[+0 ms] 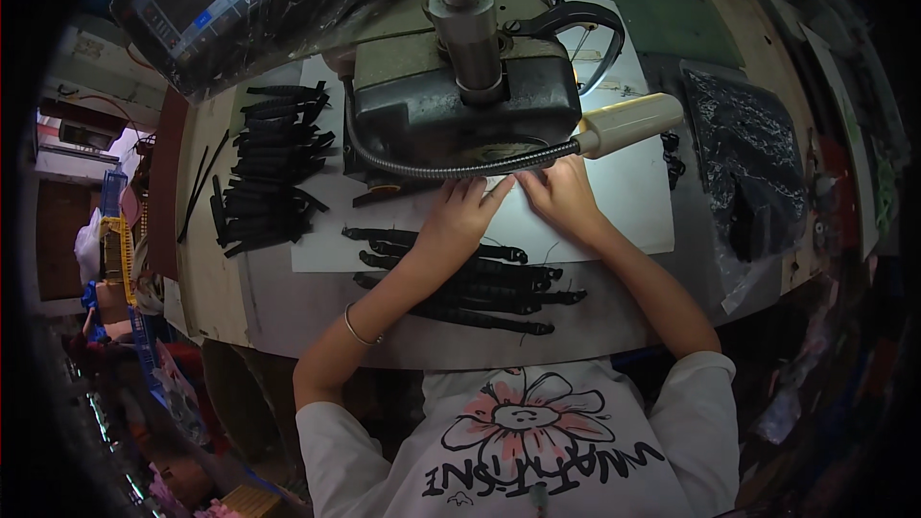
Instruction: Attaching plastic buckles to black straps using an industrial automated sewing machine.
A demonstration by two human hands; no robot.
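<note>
My left hand (459,216) and my right hand (559,194) meet at the front of a dark sewing-machine head (456,105), their fingers bent close together on the white work surface (633,221) under a flexible metal lamp neck. What the fingertips hold is hidden or too small to make out. Several black fabric straps (480,312) with loose threads lie between my forearms, below my hands. A bracelet is on my left wrist. The lamp's cream-coloured housing (628,125) is just above my right hand, lit at its edge.
A pile of black strips (273,168) lies on the left of the table. A black plastic bag (743,163) is at the right beside small dark pieces (672,158). A plastic-covered screen (230,0) hangs at the upper left, and stacked crates (129,269) stand beyond the table's left edge.
</note>
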